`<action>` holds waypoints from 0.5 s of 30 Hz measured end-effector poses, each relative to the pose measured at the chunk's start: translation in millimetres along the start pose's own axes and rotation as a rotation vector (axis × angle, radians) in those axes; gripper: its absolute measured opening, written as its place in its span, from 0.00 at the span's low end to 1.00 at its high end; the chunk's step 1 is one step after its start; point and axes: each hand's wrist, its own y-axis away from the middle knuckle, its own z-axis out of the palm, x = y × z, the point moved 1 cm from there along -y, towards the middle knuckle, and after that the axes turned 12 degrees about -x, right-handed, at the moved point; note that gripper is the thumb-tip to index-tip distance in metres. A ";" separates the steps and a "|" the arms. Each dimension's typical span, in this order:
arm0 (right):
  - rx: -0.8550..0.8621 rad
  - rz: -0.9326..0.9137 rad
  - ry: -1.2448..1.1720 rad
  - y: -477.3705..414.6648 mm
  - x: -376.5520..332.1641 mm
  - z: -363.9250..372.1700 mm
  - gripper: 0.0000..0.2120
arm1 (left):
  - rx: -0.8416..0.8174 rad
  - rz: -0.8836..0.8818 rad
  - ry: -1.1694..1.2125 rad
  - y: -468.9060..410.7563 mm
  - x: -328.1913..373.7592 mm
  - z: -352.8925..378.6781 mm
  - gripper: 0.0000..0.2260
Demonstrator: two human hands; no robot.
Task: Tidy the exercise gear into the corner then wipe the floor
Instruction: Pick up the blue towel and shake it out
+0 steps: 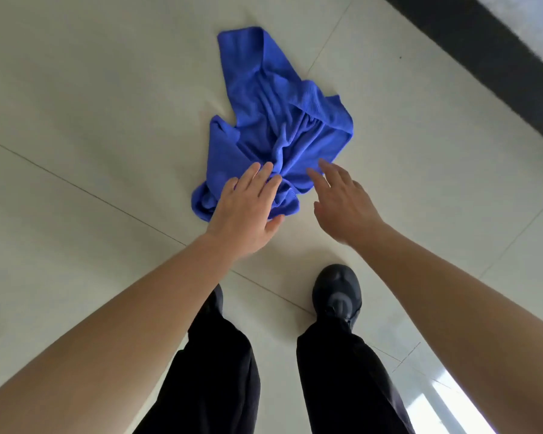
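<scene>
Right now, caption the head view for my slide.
A standing person's open left hand and right hand reach toward a crumpled blue cloth on the pale tiled floor.

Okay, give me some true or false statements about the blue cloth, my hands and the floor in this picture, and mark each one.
1. The blue cloth lies crumpled on the tiled floor. True.
2. The left hand grips a bunched fistful of cloth. False: its fingers are straight and reach over the cloth's near edge.
3. The right hand holds nothing, and its fingers are spread. True.
4. Exercise gear lies next to the cloth. False: no gear shows in this view.
5. A dark shoe stands on the floor nearer the person than the cloth. True.
</scene>
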 end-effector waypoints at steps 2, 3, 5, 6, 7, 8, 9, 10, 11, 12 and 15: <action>0.006 -0.042 0.041 -25.6 -4.9 27.3 0.29 | -0.032 -0.076 -0.042 -7.2 -4.8 32.3 0.36; 0.037 -0.044 0.066 -34.6 -5.6 37.4 0.28 | -0.031 -0.120 -0.070 -7.8 -8.2 43.3 0.37; 0.090 -0.007 0.139 -41.5 -5.6 45.7 0.21 | 0.006 -0.160 -0.123 -4.9 -16.0 53.9 0.34; 0.109 0.013 0.178 -40.5 -4.8 44.4 0.16 | 0.032 -0.156 -0.128 -1.5 -20.3 54.8 0.30; 0.149 0.006 0.169 -37.3 -4.3 42.1 0.10 | 0.045 -0.148 -0.124 3.7 -24.2 53.4 0.24; 0.170 -0.029 0.112 -30.8 -5.8 37.7 0.07 | 0.047 -0.140 -0.117 11.3 -26.7 49.8 0.20; 0.192 -0.077 0.033 -22.0 -9.2 30.3 0.08 | 0.040 -0.139 -0.107 20.2 -27.8 44.2 0.17; 0.209 -0.119 -0.034 -11.0 -13.2 20.5 0.10 | 0.032 -0.152 -0.093 29.2 -27.7 35.6 0.16; 0.230 -0.152 -0.085 1.2 -17.9 9.0 0.10 | 0.032 -0.179 -0.067 38.0 -26.3 25.2 0.14; 0.244 -0.178 -0.115 14.5 -22.2 -4.0 0.09 | 0.038 -0.210 -0.031 46.1 -23.8 11.8 0.13; 0.252 -0.226 -0.130 56.9 -30.0 -49.2 0.09 | 0.097 -0.265 0.096 67.8 -7.9 -44.1 0.13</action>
